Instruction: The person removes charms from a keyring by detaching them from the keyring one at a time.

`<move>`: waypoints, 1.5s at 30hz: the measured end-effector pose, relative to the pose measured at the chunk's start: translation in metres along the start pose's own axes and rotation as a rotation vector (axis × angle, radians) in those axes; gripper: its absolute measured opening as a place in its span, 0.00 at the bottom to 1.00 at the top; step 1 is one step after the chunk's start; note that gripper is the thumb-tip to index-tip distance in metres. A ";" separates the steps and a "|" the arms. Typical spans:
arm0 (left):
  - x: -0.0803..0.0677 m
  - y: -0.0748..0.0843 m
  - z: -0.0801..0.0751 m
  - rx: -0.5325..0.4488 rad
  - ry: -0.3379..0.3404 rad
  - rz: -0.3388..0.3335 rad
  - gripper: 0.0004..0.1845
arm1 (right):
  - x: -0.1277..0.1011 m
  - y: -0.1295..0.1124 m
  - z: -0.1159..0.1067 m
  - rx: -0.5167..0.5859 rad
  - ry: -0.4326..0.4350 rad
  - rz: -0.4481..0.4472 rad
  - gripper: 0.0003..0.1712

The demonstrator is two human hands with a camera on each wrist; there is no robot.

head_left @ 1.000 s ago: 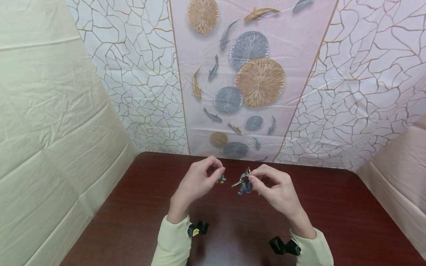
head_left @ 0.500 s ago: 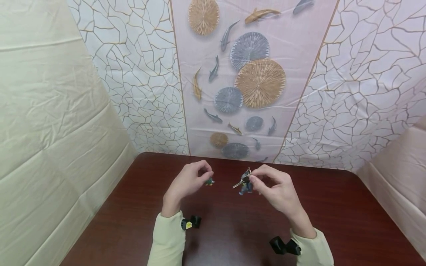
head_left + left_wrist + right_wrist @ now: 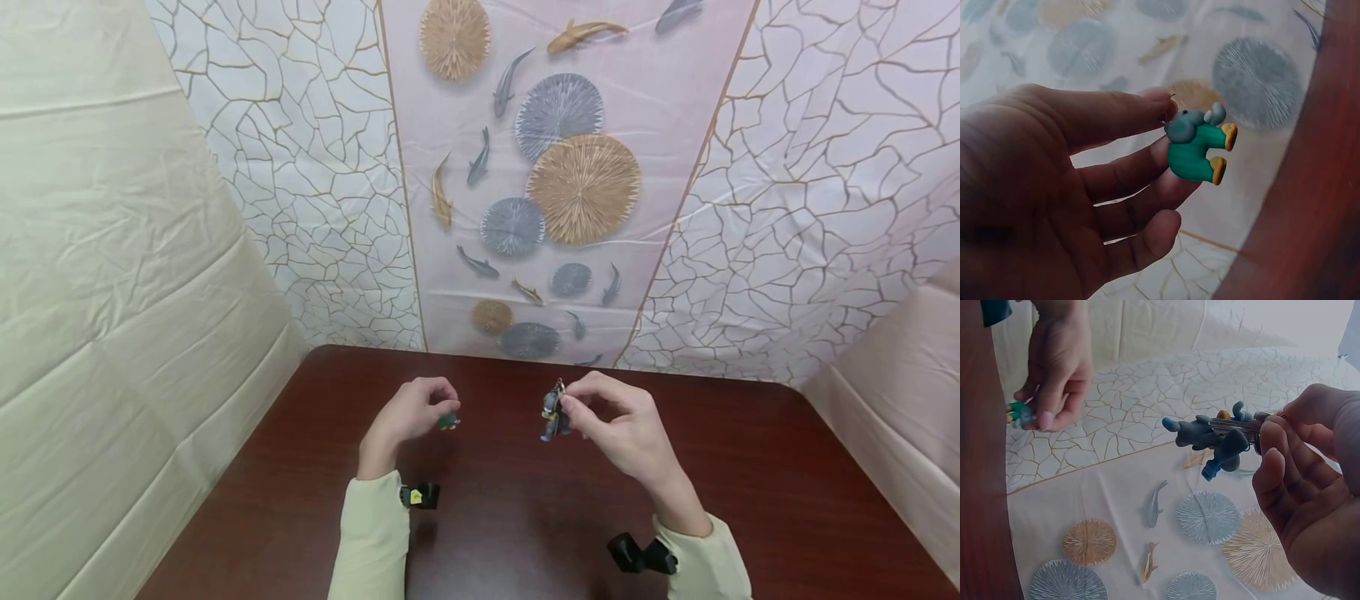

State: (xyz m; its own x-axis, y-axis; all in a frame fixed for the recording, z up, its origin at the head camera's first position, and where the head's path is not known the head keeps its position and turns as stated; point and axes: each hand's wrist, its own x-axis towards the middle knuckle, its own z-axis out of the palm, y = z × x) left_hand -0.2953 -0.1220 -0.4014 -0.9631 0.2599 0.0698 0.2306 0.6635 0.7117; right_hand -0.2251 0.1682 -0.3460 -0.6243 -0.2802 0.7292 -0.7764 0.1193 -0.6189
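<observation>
My left hand [image 3: 407, 414] pinches a small elephant charm [image 3: 1188, 153] between thumb and forefinger by a thin metal loop at its head. The charm has a grey head, a green body and yellow feet. In the left wrist view it lies sideways against the other fingers. My right hand [image 3: 626, 427] pinches a key ring at its top, with a grey-blue figurine [image 3: 1196, 434] and a metal key [image 3: 1229, 424] on it. In the head view the figurine hangs down over the table from the fingertips. The two hands are apart, left and right of the middle.
A dark red-brown table [image 3: 495, 533] lies under both hands. Behind it hangs a cloth [image 3: 337, 167] printed with fish and round leaves. Cream cloth walls [image 3: 150, 333] stand at the sides. A black camera sits on each wrist.
My left hand has moved left and slightly down with the elephant charm, away from the key ring. The right hand stays in place; its key has swung downward beside the figurine.
</observation>
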 end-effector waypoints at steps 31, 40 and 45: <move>0.013 -0.041 0.028 0.182 -0.108 -0.157 0.06 | 0.000 -0.001 0.000 -0.046 -0.035 0.082 0.09; 0.013 -0.039 0.026 0.198 -0.070 -0.192 0.05 | 0.000 -0.001 0.001 -0.037 -0.051 0.096 0.08; 0.010 -0.030 0.019 0.168 -0.049 -0.173 0.09 | -0.001 -0.001 0.000 -0.032 -0.054 0.098 0.08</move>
State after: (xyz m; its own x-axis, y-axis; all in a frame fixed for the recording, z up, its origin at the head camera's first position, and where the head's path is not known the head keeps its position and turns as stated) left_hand -0.3087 -0.1259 -0.4351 -0.9833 0.1635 -0.0797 0.0870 0.8075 0.5835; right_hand -0.2238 0.1679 -0.3458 -0.6924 -0.3168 0.6482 -0.7147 0.1785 -0.6763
